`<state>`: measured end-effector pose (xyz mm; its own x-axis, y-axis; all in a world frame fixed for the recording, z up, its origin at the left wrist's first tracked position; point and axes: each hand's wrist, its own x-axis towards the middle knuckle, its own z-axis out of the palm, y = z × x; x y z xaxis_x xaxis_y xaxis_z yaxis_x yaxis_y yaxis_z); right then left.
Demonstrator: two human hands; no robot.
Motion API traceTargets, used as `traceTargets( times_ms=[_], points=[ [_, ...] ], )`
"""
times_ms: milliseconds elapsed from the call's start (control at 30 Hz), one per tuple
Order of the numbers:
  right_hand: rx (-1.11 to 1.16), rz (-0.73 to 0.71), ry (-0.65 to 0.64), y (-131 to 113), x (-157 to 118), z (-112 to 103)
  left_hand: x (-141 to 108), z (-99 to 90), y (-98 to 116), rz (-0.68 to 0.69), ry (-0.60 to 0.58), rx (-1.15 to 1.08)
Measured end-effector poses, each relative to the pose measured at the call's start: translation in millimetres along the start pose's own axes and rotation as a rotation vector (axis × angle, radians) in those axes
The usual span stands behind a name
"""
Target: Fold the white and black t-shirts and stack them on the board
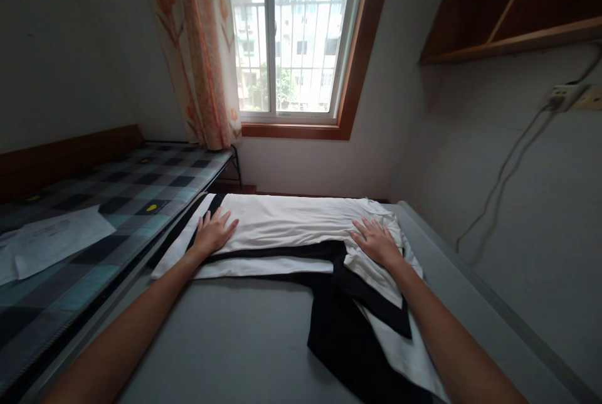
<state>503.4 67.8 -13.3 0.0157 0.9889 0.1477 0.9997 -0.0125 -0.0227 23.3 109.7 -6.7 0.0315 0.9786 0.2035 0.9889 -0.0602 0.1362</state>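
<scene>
A white and black shirt lies sideways across a grey tabletop, its lower edge toward the left. My left hand rests flat on the black band near that edge, fingers spread. On the other side, my right hand presses flat on the white cloth by the shoulder, fingers apart. From there a white sleeve with a black border falls toward me. Beneath it a black piece of cloth reaches down to the near edge of the view. How the layers join under the top cloth is hidden.
Left of the table stands a bed with a checked mattress, with white papers on it. A window and an orange-patterned curtain are ahead. At right, a wooden shelf and a cable are on the wall.
</scene>
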Motion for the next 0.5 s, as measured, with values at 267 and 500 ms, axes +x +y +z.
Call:
traceTargets(
  times_ms=[267,500],
  points=[
    [0.005,-0.007,0.038,0.3,-8.0,2.4,-4.1,-1.8,-1.1,0.061,0.101,0.048],
    [0.034,0.001,0.030,-0.6,-8.4,1.6,-0.4,3.0,-3.2,0.329,0.012,-0.034]
  ],
)
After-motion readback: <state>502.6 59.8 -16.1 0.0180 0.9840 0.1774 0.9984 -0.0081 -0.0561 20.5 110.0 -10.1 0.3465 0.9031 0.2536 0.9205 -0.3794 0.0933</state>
